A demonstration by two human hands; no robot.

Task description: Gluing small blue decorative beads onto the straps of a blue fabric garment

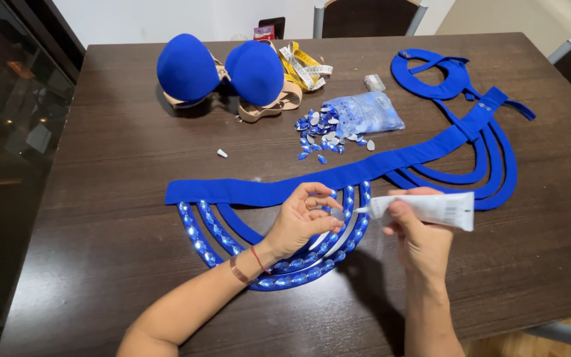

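Note:
My left hand pinches a small blue gem between thumb and fingers, held just above the blue fabric piece. My right hand grips a white glue tube, whose nozzle tip touches the gem. The fabric piece is a long band with curved hanging loops; the loops on the left are covered in blue gems, while those on the right are bare.
A dark wooden table holds a blue padded bra top, a yellow tape measure, a clear bag of gems with loose gems spilled beside it, and a small white cap. Chairs stand beyond the table.

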